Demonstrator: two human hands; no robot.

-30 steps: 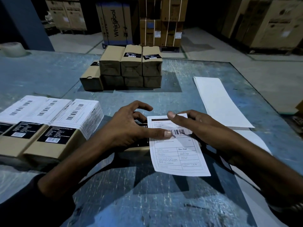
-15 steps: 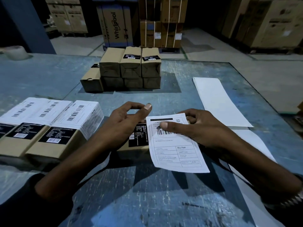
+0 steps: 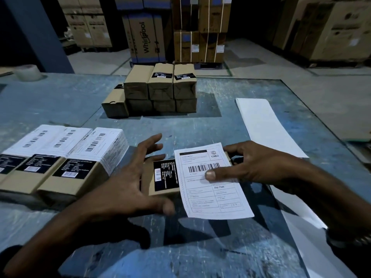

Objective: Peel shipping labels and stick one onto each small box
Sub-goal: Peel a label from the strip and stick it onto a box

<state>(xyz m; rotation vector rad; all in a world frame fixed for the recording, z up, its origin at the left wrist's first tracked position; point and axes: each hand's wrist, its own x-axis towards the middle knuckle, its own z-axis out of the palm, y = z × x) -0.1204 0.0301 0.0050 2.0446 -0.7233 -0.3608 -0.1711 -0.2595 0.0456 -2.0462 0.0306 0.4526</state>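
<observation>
- Head view: a small box (image 3: 160, 178) lies on the worn blue table (image 3: 200, 125) near the middle of the frame, its black printed panel facing up.
- The left hand (image 3: 128, 185) cups the box from its 9 o'clock side, fingers spread and reaching over the far edge, thumb curled against the near edge at 6 o'clock.
- A white shipping label (image 3: 210, 183) lies over the box's 3 o'clock half, its lower part hanging past the box towards 5 o'clock.
- The right hand (image 3: 255, 167) comes in from 3 o'clock. Its thumb presses flat on the label just under the barcode, while the other fingers curl round the box's far right corner.
- At 9 o'clock, three labelled boxes (image 3: 66, 157) lie side by side, touching.
- At 12 o'clock stands a stack of plain boxes (image 3: 160, 89).
- At 2 o'clock lies a white backing sheet (image 3: 265, 125).
- A tape roll (image 3: 29, 72) sits at the far left, about 10 o'clock.
</observation>
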